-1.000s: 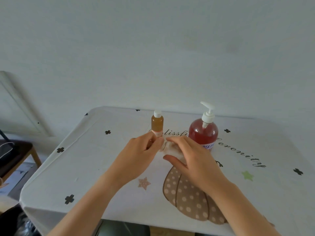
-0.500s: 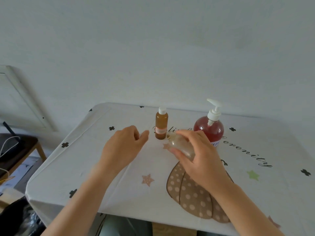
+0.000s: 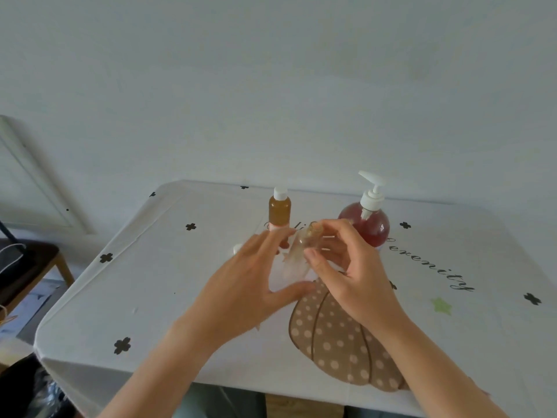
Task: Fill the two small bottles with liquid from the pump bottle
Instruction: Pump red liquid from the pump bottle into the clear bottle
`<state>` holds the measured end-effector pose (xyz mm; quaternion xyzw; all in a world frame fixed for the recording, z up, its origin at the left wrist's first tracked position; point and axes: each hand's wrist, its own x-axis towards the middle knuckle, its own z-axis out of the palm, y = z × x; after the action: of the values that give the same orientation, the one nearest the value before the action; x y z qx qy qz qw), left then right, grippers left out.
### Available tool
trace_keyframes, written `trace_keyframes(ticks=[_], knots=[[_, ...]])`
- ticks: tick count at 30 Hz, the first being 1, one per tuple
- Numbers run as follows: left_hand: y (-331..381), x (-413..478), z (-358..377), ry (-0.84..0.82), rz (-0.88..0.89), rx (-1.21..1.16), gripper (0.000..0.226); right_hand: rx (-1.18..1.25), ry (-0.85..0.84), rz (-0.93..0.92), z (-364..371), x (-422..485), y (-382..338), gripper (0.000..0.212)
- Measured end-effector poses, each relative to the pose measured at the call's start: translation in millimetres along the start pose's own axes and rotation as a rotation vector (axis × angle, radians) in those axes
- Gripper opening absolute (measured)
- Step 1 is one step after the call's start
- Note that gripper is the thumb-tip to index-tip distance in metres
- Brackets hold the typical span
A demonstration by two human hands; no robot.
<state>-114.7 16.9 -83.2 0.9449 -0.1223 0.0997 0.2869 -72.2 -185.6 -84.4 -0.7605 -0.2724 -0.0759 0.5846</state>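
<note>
My right hand grips a small clear bottle, uncapped, its open neck tilted up toward the back. Spread open, my left hand is just left of the bottle, thumb under its base; I cannot tell whether it touches. A small white cap lies on the cloth behind my left fingers, mostly hidden. A second small bottle, amber with a white cap, stands upright at the back. The pump bottle, round with red liquid and a white pump, stands to its right, partly behind my right fingers.
The table wears a white cloth with black clovers, script lettering and a dotted pumpkin print; its front edge is near my forearms. A wall rises right behind it. A dark wooden stool stands to the left, lower down.
The cap came off the clear bottle and now lies on the cloth at left. My left hand returned beside the bottle with fingers spread, and my right hand raised and tilted the bottle.
</note>
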Motion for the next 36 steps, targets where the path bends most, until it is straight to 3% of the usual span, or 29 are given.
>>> trace_keyframes(ticks=[2,3,6,8,12,17,26,32,36], knots=[[8,3,11,0.057,0.013,-0.039,0.061,-0.030,-0.028,-0.018,1,-3,-5,0.025],[9,5,15,0.087,-0.003,-0.072,0.054,-0.099,0.038,-0.065,-1,-4,-9,0.025],[13,16,16,0.114,-0.056,-0.219,0.043,-0.257,0.416,-0.215,-20,0,-15,0.029],[19,30,14,0.139,-0.071,-0.287,0.035,-0.225,0.551,-0.202,-40,13,-13,0.041],[35,74,17,0.222,-0.056,-0.374,0.031,-0.257,0.412,-0.041,-58,45,11,0.058],[48,116,34,0.290,-0.005,-0.454,0.036,-0.305,0.212,-0.034,-73,64,42,0.031],[38,119,70,0.200,0.039,-0.366,0.047,-0.150,0.173,-0.127,-106,71,60,0.040],[33,117,74,0.202,0.096,-0.307,0.056,-0.152,0.171,-0.202,-105,70,63,0.032],[28,120,77,0.238,0.120,-0.255,0.057,-0.210,0.164,-0.177,-105,67,67,0.048]])
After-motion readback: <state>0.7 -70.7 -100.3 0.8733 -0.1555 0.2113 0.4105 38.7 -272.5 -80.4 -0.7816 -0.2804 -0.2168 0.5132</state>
